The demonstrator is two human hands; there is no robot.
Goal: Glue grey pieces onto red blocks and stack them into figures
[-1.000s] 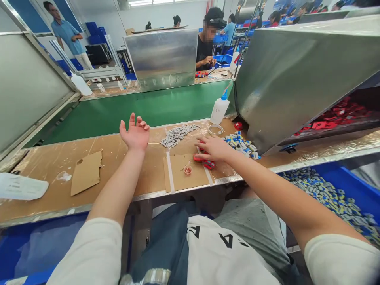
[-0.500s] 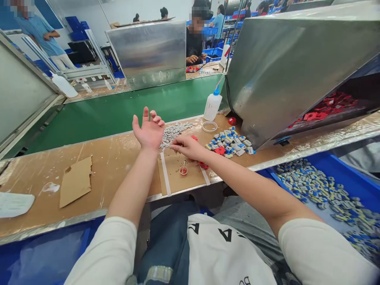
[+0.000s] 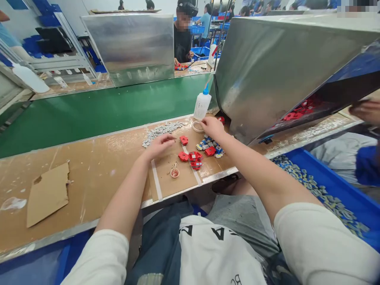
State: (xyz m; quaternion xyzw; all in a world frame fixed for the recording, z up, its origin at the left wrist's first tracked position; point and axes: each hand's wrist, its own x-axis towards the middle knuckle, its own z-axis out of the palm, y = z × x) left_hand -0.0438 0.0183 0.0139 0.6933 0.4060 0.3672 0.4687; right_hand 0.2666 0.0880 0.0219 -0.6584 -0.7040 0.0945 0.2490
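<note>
My left hand (image 3: 160,146) hovers palm down by the near edge of a heap of small grey pieces (image 3: 162,131), fingers stretched to the right and nothing seen in them. At the right side of a pale ring (image 3: 197,126), my right hand (image 3: 213,127) has its fingers bent together; whatever the fingertips hold is hidden. Several red plastic parts (image 3: 195,156) lie between the hands on a taped cardboard sheet (image 3: 166,186). A small round cup (image 3: 175,172) with reddish contents sits nearer me. Below my right hand is a pile of blue, grey and yellow parts (image 3: 204,143).
Behind the ring stands a white squeeze bottle (image 3: 202,105) with a blue cap. A large metal hood (image 3: 267,71) covers red parts at right. A blue bin (image 3: 329,186) of parts is below. Another person's hand (image 3: 366,111) shows at far right; a green belt (image 3: 133,103) runs behind.
My left hand has turned from palm up to palm down and lowered. My right hand has moved right from the grey heap to the ring. The view has swung right.
</note>
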